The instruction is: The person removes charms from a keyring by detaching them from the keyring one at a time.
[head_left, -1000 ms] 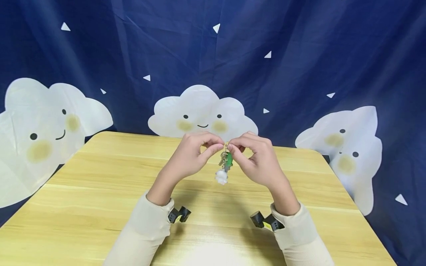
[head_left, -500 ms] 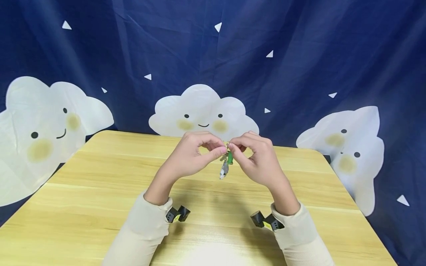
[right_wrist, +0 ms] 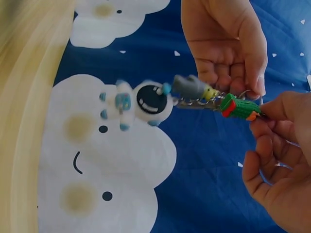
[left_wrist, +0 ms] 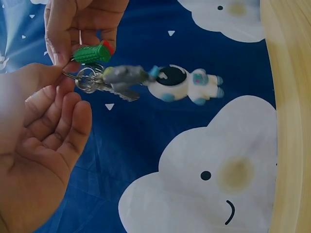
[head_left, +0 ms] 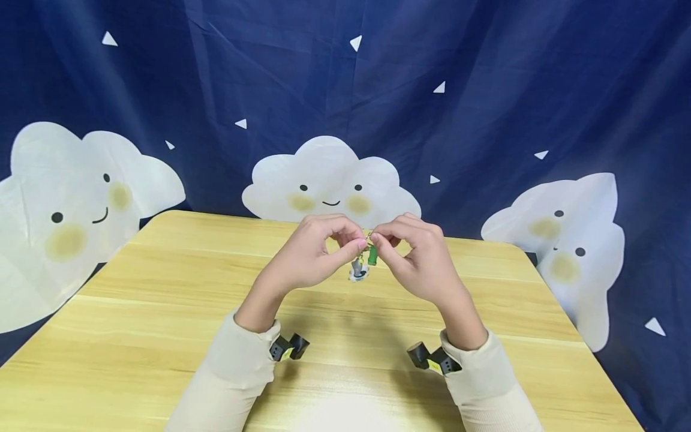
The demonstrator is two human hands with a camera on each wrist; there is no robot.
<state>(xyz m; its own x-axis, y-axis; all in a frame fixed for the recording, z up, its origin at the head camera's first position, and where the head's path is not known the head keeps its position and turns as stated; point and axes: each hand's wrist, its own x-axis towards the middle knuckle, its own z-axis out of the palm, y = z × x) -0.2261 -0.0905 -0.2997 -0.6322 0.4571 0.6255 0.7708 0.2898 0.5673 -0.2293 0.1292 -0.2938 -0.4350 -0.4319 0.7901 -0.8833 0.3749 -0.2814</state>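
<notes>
In front of the person, both hands hold up a bunch of keys above the table. The left hand (head_left: pixel 315 255) pinches the metal key ring (left_wrist: pixel 87 80) between thumb and index finger. The right hand (head_left: pixel 418 255), its fingertips close to the left ones, pinches the thin metal end of a green charm (right_wrist: pixel 239 107) with a red rim. From the ring hang several metal keys (left_wrist: pixel 127 93), a grey charm (right_wrist: pixel 189 87) with a yellow top, and a white astronaut figure (right_wrist: pixel 151 103) with a dark visor. Fingertips hide how the green charm's end meets the ring.
Below the hands spreads a light wooden table (head_left: pixel 162 300). A dark blue curtain (head_left: pixel 302 72) printed with white clouds hangs behind its far edge. Small black cameras sit on the left cuff (head_left: pixel 288 348) and right cuff (head_left: pixel 434 358).
The hanging charms have turned and swung, and the green charm now hangs apart to the right of the others. The left thumb has shifted slightly toward the right hand, which stays nearly still.
</notes>
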